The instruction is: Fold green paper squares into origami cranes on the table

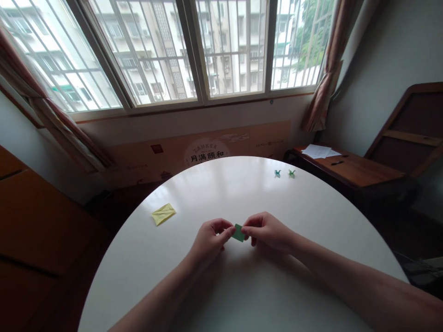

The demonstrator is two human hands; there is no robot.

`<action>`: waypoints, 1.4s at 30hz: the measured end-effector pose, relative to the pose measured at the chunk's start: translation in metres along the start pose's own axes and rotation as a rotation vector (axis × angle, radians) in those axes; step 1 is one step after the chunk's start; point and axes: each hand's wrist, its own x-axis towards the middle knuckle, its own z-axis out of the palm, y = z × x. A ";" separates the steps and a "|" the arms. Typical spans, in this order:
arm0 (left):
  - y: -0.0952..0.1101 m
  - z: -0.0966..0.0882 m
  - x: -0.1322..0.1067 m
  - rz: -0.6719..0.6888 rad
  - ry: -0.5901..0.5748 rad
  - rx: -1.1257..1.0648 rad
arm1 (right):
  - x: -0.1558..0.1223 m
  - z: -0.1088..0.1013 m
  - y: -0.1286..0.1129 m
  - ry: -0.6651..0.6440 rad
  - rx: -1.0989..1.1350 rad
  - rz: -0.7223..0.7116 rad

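The left hand [207,240] and right hand [268,233] each pinch, fingertips closed, one edge of a small green folded paper square [238,233] just above the round white table [242,193]. Uneven pulling could tear or skew it.

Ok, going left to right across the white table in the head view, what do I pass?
First the yellow folded paper → left hand → small green paper, pinched by both hands → blue-green origami figure → green origami figure. The right hand overlaps the figures sideways, so it is left out.
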 end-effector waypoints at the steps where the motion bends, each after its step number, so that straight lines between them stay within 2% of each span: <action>1: -0.001 -0.001 0.001 0.009 -0.007 0.001 | 0.000 0.000 0.000 0.008 -0.007 -0.008; 11: 0.008 0.000 0.001 0.097 -0.080 -0.009 | 0.002 0.001 -0.002 0.063 -0.194 -0.119; 17: 0.018 -0.002 -0.003 0.013 -0.177 0.012 | 0.000 0.003 -0.004 0.065 -0.306 -0.213; 25: 0.017 -0.019 0.007 -0.145 -0.304 -0.003 | -0.002 0.005 -0.008 0.074 -0.320 -0.195; 29: 0.011 -0.020 0.008 -0.125 -0.292 0.010 | 0.000 0.009 -0.008 0.128 -0.305 -0.167; 34: 0.004 -0.015 0.009 0.011 -0.208 0.021 | 0.003 0.015 -0.008 0.189 -0.306 -0.171; 42: -0.001 -0.005 0.010 0.066 -0.165 0.051 | 0.005 0.015 -0.002 0.174 -0.291 -0.212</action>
